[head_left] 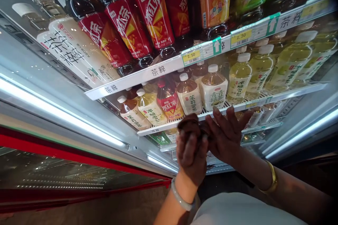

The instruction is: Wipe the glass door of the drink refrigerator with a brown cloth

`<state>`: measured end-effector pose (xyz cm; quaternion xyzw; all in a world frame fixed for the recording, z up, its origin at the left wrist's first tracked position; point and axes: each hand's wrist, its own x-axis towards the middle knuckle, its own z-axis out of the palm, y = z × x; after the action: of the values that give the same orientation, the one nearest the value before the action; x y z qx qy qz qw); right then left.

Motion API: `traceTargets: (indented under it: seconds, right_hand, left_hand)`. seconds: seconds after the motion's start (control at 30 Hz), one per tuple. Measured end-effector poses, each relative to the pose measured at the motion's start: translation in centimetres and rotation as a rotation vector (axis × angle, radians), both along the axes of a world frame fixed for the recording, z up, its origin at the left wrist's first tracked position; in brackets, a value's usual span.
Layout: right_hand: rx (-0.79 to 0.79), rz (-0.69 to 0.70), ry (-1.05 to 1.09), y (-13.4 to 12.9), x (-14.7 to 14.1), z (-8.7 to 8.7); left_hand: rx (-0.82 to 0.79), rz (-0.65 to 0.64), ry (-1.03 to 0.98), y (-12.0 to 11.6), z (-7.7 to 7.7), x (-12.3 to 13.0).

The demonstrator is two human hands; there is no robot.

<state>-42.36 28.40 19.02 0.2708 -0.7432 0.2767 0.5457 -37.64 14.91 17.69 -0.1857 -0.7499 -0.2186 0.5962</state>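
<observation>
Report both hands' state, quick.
Left hand: curled shut, apparently around a dark brown item, identity unclear.
Right hand: open, spread; can't tell whether it touches that item.

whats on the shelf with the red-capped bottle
White-capped bottles stand both sides of the red-capped bottle. Rear bottles are partly covered by these; the right hand hides some of the shelf edge.

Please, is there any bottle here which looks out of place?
Perhaps one red-labelled bottle on the second visible shelf: it stands between pale-labelled bottles, while similar red ones stand on the shelf above.
</observation>
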Motion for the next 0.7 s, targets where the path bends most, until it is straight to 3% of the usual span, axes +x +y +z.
traceTargets:
  seconds: [0.1,0.3,0.5,0.63,0.7]
  right_hand:
    - [0.016,-0.002,0.011,-0.3,0.0,-0.3]
    - [0.013,-0.023,-0.069,-1.7,0.9,-0.2]
    - [0.026,-0.013,0.012,-2.2,0.5,-0.6]
    - [0.057,-0.062,0.011,-2.4,0.8,-0.7]
    - [0.045,-0.082,-0.013,-2.7,1.0,-0.9]
  left_hand:
    - [-0.065,-0.012,-0.028,-0.4,-1.1,0.6]
    - [-0.122,0.141,0.025,-2.6,2.0,0.9]
    - [-0.116,0.039,-0.02,-1.8,-0.6,1.2]
    - [-0.034,0.17,0.017,-3.9,1.3,1.3]
    - [0.042,0.165,0.02,-4.3,1.8,1.2]
